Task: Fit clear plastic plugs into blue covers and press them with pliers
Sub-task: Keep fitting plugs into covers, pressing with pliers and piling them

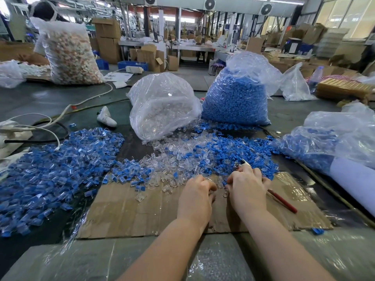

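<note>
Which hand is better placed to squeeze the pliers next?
Right. The right hand already holds the pliers, their tip poking out above its fingers; the left hand is curled beside it over the clear plugs.

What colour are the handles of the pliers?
Red. The head view shows one red handle of the pliers sticking out below the right hand, lying over the cardboard.

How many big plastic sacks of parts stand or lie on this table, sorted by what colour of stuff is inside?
Clear sack of solid blue covers: 1
Clear sack of clear plastic plugs: 1
Clear sack of pale orange and white pieces: 1
Clear sack of blue and clear parts lying at right: 1
Total: 4
</note>
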Demonstrator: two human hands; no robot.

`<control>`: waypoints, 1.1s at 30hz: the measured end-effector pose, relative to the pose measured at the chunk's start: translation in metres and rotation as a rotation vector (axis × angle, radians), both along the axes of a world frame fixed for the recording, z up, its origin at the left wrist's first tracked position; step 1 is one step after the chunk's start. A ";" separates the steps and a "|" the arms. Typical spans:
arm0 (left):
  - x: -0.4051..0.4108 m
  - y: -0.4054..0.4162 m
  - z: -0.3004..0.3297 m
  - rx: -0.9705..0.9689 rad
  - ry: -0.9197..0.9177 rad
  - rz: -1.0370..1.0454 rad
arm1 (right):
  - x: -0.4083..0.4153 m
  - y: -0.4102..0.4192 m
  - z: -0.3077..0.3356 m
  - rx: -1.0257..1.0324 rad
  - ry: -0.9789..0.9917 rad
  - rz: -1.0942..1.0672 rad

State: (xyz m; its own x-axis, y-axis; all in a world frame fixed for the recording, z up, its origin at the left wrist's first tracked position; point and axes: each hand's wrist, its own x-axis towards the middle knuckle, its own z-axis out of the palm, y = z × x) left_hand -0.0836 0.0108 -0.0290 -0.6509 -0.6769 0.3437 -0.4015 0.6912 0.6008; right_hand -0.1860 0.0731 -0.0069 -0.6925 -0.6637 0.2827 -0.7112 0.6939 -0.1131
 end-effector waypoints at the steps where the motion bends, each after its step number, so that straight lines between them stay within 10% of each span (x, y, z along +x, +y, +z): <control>1: 0.001 -0.001 0.000 0.008 0.011 -0.004 | 0.001 0.000 0.000 -0.004 0.005 0.001; 33: 0.032 -0.015 0.000 0.435 0.373 0.100 | 0.038 -0.003 -0.027 -0.504 -0.179 0.167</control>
State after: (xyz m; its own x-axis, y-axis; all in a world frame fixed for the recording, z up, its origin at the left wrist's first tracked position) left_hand -0.0515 -0.0042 -0.0290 -0.4650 -0.8591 0.2139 -0.1585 0.3185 0.9346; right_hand -0.1476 0.0700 -0.0335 -0.6562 -0.5813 0.4811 -0.7457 0.4022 -0.5311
